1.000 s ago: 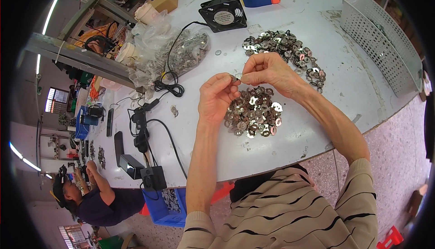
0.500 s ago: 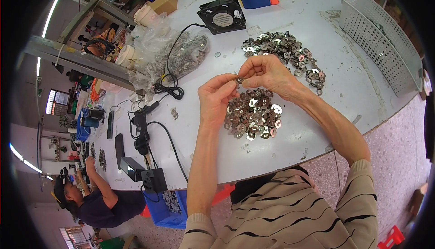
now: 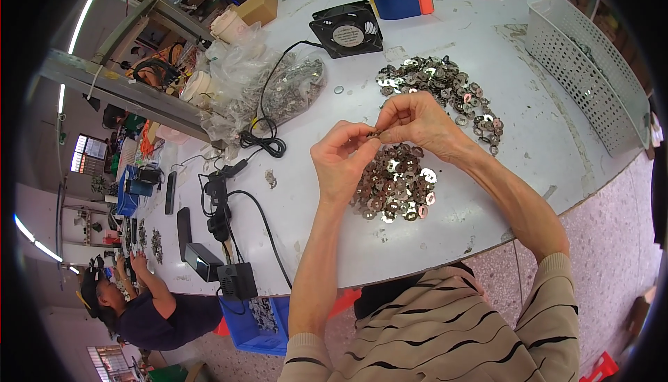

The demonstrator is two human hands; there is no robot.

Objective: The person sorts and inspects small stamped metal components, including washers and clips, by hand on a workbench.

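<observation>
My left hand (image 3: 341, 163) and my right hand (image 3: 419, 126) meet above the table, thumbs and fingertips pinched together on a small round metal disc (image 3: 374, 134). Fingers cover most of the disc, so only its edge shows. Just below them lies the nearer pile of small slotted metal discs (image 3: 396, 191), some shiny, some dull brown. Beyond my right hand spreads a second pile of similar discs (image 3: 435, 79), trailing off to the right.
A black fan (image 3: 346, 28), a blue tape dispenser (image 3: 403, 3) and a white perforated basket (image 3: 584, 69) stand on the table (image 3: 445, 239). Leftward are a plastic bag of metal parts (image 3: 292, 86), black cables (image 3: 263, 147) and adapters (image 3: 236, 277). A co-worker (image 3: 156, 316) sits at far left.
The whole view has shifted slightly, moving things a little right and down. My fingers have closed further over the disc, which showed its face before and now shows only an edge.
</observation>
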